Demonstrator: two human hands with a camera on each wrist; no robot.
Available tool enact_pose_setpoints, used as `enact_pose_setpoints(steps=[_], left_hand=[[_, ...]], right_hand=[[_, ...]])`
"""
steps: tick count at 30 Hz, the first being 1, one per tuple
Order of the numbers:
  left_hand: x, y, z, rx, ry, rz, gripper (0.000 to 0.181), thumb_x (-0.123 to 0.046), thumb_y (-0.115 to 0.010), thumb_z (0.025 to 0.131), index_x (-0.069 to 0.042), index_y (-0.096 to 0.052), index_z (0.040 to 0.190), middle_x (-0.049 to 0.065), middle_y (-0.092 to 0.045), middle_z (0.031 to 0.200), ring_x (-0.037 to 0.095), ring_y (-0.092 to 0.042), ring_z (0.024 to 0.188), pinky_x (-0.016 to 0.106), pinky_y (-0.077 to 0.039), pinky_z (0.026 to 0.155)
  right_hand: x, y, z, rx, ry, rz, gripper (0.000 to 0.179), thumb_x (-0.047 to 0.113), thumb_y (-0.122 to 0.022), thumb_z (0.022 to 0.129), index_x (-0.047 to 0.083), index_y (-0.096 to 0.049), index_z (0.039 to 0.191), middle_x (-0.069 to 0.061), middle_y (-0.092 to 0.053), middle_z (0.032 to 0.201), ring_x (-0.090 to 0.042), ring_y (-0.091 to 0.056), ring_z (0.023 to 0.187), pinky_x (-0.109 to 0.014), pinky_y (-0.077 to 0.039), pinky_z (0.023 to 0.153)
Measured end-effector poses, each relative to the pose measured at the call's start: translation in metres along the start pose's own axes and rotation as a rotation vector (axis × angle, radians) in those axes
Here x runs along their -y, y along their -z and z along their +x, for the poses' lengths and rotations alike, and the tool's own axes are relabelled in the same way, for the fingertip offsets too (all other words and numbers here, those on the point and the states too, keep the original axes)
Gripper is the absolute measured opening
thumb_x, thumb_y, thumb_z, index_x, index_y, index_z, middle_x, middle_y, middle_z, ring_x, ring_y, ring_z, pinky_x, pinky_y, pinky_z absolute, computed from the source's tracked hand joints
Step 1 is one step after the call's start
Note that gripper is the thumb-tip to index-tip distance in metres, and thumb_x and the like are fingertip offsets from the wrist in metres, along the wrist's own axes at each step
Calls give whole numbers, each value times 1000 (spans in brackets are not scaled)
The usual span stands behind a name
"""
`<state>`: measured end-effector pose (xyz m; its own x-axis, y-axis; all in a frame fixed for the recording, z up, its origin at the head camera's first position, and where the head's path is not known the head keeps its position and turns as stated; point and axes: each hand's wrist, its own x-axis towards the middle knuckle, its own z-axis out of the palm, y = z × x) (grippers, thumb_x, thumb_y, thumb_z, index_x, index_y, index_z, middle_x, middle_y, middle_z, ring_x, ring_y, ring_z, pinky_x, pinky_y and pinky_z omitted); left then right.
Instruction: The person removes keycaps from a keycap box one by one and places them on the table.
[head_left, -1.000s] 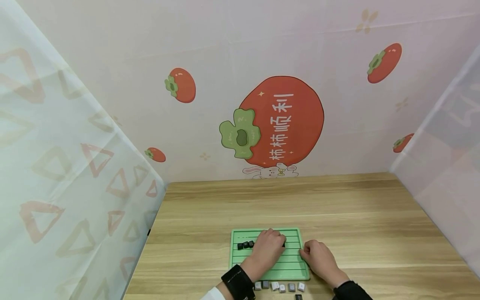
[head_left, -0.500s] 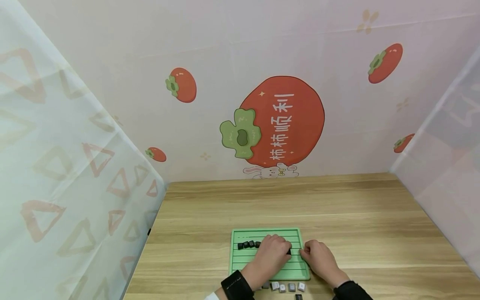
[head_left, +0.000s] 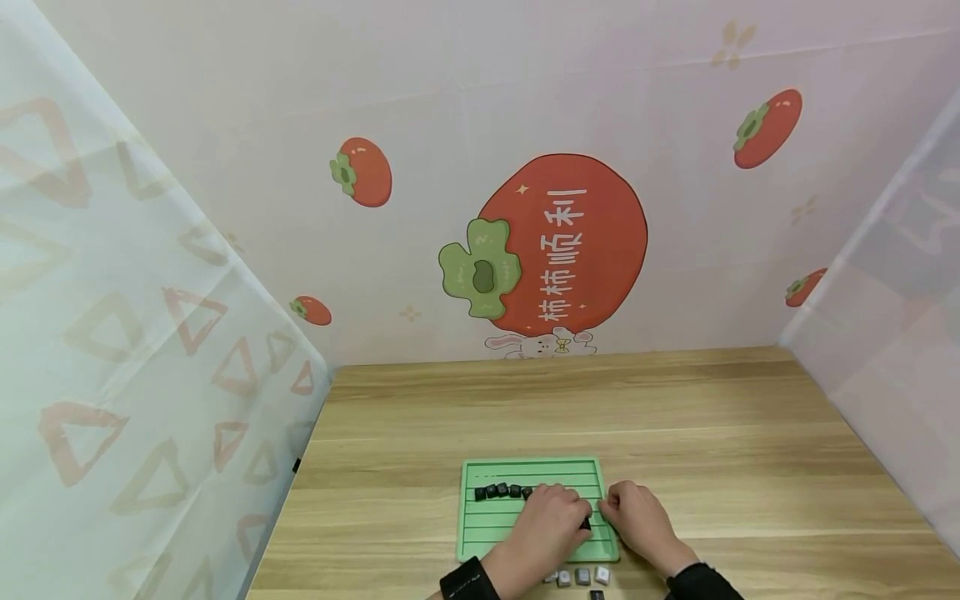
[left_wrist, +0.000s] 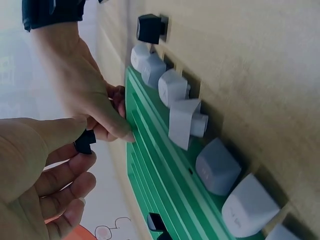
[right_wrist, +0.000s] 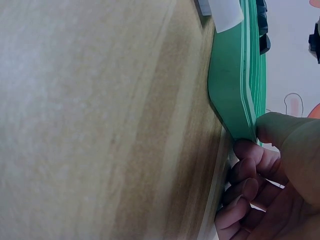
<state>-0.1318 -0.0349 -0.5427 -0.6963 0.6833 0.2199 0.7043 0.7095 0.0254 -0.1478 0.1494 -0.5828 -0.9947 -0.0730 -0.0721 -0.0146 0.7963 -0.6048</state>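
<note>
My left hand (head_left: 549,523) pinches a black keycap (left_wrist: 85,141) between thumb and index finger, held above the right part of a green grooved tray (head_left: 480,546). In the left wrist view its other fingers are loosely bent. Several black keycaps (head_left: 502,490) stand in a row along one upper groove, the row's right end hidden behind this hand. At the tray's right edge, my right hand (head_left: 639,518) grips the rim. The right wrist view shows its thumb (right_wrist: 272,127) on top of the rim and the index finger below, with the other fingers curled.
In front of the tray's near edge lies a line of white and grey keycaps (left_wrist: 172,87), partly covered by the left forearm in the head view. A single black keycap (left_wrist: 149,28) sits nearer the person. Printed cloth walls (head_left: 405,250) enclose the wooden table (head_left: 712,433).
The left hand has moved right and toward the person with the black keycap, uncovering more of the black row. The right hand stays at the tray's edge.
</note>
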Motion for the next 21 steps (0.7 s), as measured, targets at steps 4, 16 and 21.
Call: enact_pose_setpoints(steps=[4,16,21], left_hand=[[-2,1,-4,13,-23,-16,15,-40,-80,85,-28,-74,92,-15,-67,81,1,-56,72,16,-33,63],[-14,2,-14,47,-110,-23,15,-41,-79,86,-29,-72,90,-16,-66,81,0,-54,74,16,-32,65],[-21,3,-17,77,-144,9,16,-45,-78,86,-32,-73,92,-18,-68,86,-1,-59,81,15,-37,68]], right_hand=[[0,0,0,11,-9,2,47,9,-67,89,17,-34,57,7,-23,55,-8,-24,52,-20,-18,54],[0,-1,0,2,-8,-6,47,9,-68,89,17,-35,56,7,-26,54,-8,-27,51,-20,-19,52],[0,-1,-1,-13,1,-4,46,10,-70,88,16,-37,56,7,-30,54,-7,-31,50,-19,-22,52]])
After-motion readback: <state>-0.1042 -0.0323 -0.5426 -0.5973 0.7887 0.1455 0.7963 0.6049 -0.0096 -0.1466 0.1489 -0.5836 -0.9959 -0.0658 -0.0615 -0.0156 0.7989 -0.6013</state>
